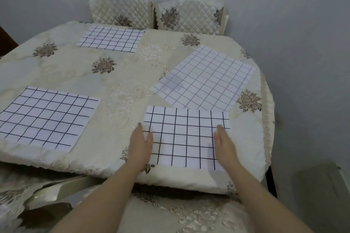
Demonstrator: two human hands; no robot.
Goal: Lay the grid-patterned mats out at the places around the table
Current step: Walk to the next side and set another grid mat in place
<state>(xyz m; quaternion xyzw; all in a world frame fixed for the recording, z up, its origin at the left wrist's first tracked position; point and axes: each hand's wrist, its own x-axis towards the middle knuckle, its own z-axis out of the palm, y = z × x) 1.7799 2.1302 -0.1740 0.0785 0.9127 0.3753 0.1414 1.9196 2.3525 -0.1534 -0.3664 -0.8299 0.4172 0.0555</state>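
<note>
Several white mats with dark grid lines lie flat on the cream floral tablecloth (pixel 121 81). The nearest mat (pixel 185 134) sits at the front edge, right in front of me. My left hand (pixel 141 145) rests flat on its left edge, fingers straight. My right hand (pixel 225 145) lies flat on its right side, slightly blurred. Another mat (pixel 47 117) lies at the front left. A third mat (pixel 111 38) is at the far side by a chair. A paler mat (pixel 204 77) lies askew at the right, its near corner tucked under or touching the nearest mat.
Two quilted chair backs (pixel 121 11) (pixel 191 15) stand behind the table against the grey wall. A covered chair seat (pixel 170 213) is below my arms, and a plastic chair part (pixel 56 189) shows at lower left. The table's right edge drops off near the wall.
</note>
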